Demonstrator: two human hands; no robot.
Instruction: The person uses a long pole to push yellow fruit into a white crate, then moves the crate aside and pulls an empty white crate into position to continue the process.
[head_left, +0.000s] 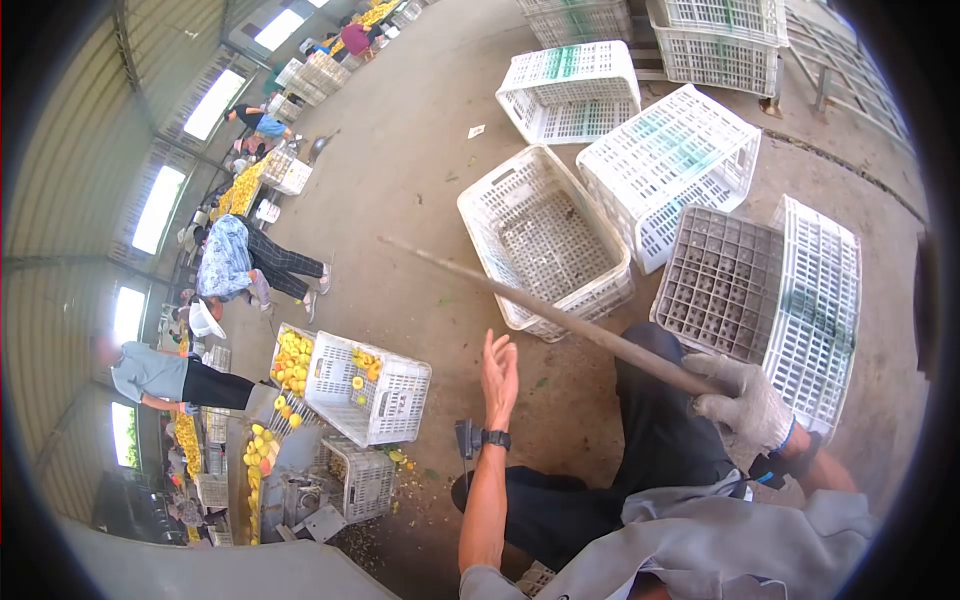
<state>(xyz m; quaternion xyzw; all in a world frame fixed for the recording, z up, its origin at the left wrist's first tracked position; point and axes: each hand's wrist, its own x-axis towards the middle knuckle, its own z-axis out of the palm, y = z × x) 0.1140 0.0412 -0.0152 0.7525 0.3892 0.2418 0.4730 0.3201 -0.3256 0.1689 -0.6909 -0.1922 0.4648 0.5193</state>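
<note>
Sticking out over a white crate [510, 190], the pole [560, 318] is wrapped near one end by the gloved right grip [748, 402], probably for reach tbh; the left grip [499, 378] is held up spread, maybe for balance.

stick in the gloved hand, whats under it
Under the stick: floor, part of the open crate and a leg. The strip directly beneath is covered.
</note>
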